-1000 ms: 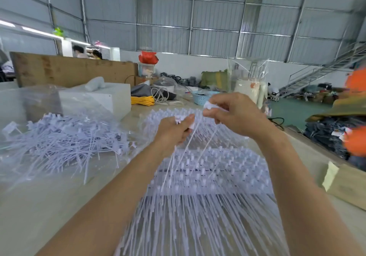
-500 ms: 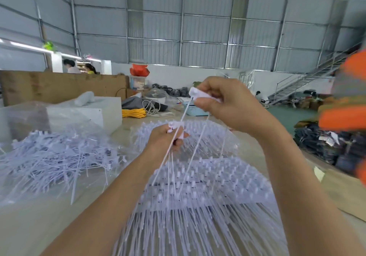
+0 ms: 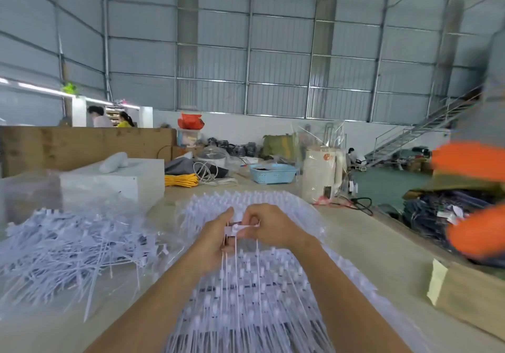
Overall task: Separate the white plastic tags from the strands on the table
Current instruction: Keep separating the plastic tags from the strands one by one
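Your table (image 3: 363,246) carries two masses of white plastic: the joined mat (image 3: 254,292) of tags running from under your forearms out past your hands, and the loose pile (image 3: 62,246) of separated pieces on clear film to your left. A white box (image 3: 114,180), a blue basket (image 3: 273,173) and a wrapped kettle (image 3: 322,172) sit further back, well apart from the work.

Your left hand (image 3: 216,239) and right hand (image 3: 269,228) meet just above the mat, fingertips almost touching. Both pinch the same small white tag (image 3: 235,228): left fingers curl round its near end, right thumb and forefinger nip the far end. The picture is blurred here, so exactly where each fingertip sits is unclear.

To part it cleanly, keep both pinches close to the joint, hold the left hand steady as the anchor, and twist or pull with the right in one short motion, so the thin strands (image 3: 237,276) don't stretch or tangle. That is my judgement of the step.

The tag lies roughly crosswise between your hands, while the strands hang from it with their long axis running back toward you, down over the mat.
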